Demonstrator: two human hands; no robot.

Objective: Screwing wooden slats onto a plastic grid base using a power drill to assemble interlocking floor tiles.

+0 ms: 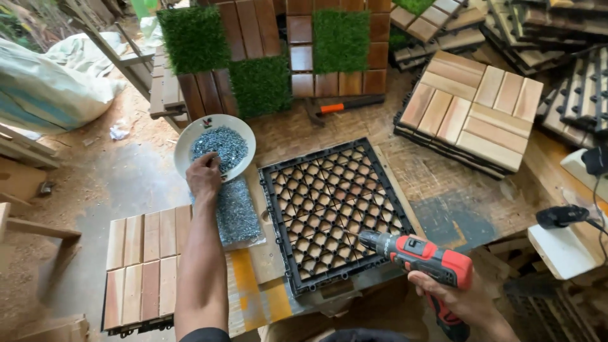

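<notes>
Head view looked down on a crowded counter (443, 171) of worn board. At its middle lay a black plastic grid tile (332, 212), underside up, its lattice showing wooden slats beneath. Behind it leaned sample tiles of dark wood and green artificial grass (342, 39), and an orange-handled tool (339, 106) lay in front of them. To the right sat a stack of pale wooden deck tiles (472, 111), with more black-backed tiles piled beyond. Down at the left, a slatted wooden tile (149, 269) rested lower than the counter. Big pale sacks (50, 82) slumped on the dusty floor at far left.

Just beside the grid's left edge was a white bowl (215, 147) heaped with grey screws, sitting partly over a clear bag of screws (237, 212). The left hand (204, 177) reached over the bowl's near rim, fingers curled down into the screws; whether its grip had closed on any I could not tell.

The right hand (459, 297) was wrapped tight round the handle of a red and black cordless drill (421, 256), grip clamped on it, the bit pointing left over the grid's near right part
</notes>
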